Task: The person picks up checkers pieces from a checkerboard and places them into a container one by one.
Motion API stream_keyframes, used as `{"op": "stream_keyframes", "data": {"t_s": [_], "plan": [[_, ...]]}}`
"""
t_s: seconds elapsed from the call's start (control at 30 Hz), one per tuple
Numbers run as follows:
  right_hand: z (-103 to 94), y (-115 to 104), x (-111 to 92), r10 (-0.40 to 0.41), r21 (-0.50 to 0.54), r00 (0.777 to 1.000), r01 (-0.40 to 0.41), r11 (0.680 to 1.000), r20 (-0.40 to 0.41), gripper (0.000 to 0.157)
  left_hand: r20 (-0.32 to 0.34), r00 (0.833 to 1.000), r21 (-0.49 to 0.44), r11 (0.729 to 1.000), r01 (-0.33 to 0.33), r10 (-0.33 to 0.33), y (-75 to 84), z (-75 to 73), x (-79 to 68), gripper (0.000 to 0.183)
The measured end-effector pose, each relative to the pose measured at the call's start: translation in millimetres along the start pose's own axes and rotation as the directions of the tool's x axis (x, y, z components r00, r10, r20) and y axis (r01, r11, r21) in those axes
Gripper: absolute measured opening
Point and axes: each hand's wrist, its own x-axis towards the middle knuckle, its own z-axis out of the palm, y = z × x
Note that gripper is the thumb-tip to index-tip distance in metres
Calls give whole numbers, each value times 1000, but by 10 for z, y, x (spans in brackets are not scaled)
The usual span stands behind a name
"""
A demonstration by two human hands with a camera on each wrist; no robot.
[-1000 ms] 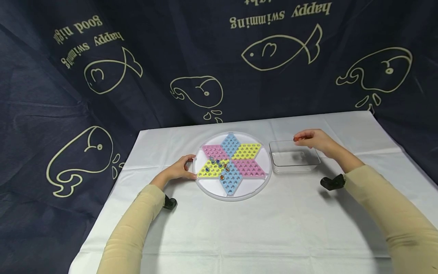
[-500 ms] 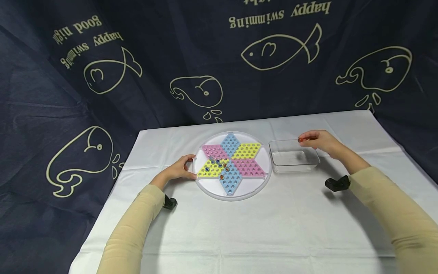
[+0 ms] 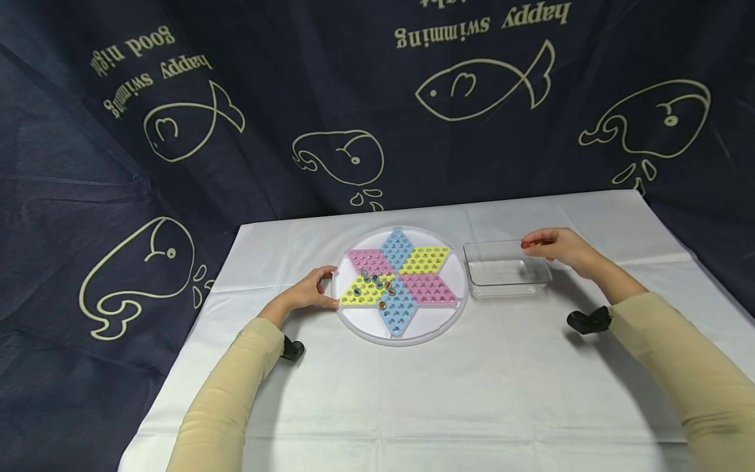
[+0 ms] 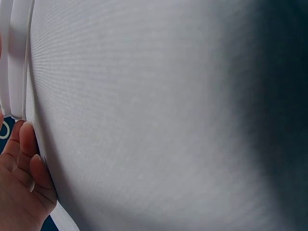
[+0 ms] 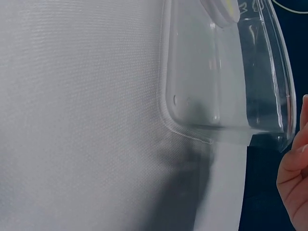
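A round Chinese checkers board (image 3: 433, 321) with a coloured star lies on the table. My left hand (image 3: 310, 288) holds its left rim, thumb and fingers spread along the edge; in the left wrist view the curved fingers (image 4: 29, 139) meet the white rim (image 4: 18, 62). Several marbles, blue ones (image 3: 357, 292) and orange-red ones (image 3: 383, 305), sit on the yellow and blue points. Over the far right corner of a clear plastic box (image 3: 508, 286), my right hand (image 3: 560, 246) pinches a small red marble (image 3: 525, 244). The right wrist view shows only part of that hand, not the marble.
The clear box stands just right of the board on a white tablecloth (image 3: 460, 406). Behind the table hangs a dark blue curtain (image 3: 377, 85) printed with fish and whales. A black strap piece (image 3: 588, 320) juts from the right wrist, another (image 3: 292, 349) from the left.
My right hand has drifted to the right with the red marble, from above the box's far edge to its far right corner. The left hand and the board have stayed put.
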Motion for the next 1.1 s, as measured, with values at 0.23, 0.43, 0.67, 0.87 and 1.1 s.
{"op": "stream_keyframes", "data": {"t_s": [0.23,0.43,0.67,0.87,1.1], "plan": [[-9,0,-41,-12,7,1000,12,1000,-2,44,2,1000,-9,1000,5,-5,-8,1,9,86],[-14,-19,-68,-40,30,999,40,999,-18,25,8,998,-31,998,-60,60,-62,-14,19,92],[-17,-40,-51,-37,24,999,37,999,-25,34,6,1000,-35,999,-12,12,-33,-5,17,88],[6,-99,-16,-45,5,999,45,999,-24,51,-5,1000,-10,1000,-4,4,2,-5,-3,86],[99,-224,66,-69,4,998,69,998,-8,51,-11,1000,-14,1000,-11,11,4,0,2,86]]}}
